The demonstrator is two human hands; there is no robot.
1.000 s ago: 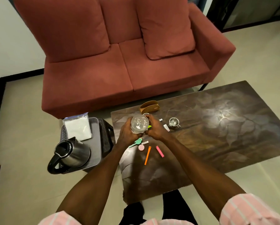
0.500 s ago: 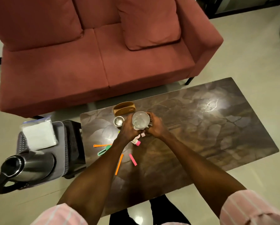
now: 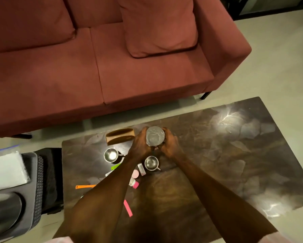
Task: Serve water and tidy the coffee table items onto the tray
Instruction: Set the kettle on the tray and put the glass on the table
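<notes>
Head view shows the left hand (image 3: 141, 144) and right hand (image 3: 168, 145) both wrapped around a clear round glass tumbler (image 3: 155, 135), now held beyond the 2 small steel cups (image 3: 111, 155) on the dark marbled coffee table (image 3: 217, 155), just right of the brown wooden holder (image 3: 120, 136). Earlier it hovered nearer the coloured clutter; the tumbler is likely being set down for serving. The grey tray (image 3: 31, 172) sits left of the table.
</notes>
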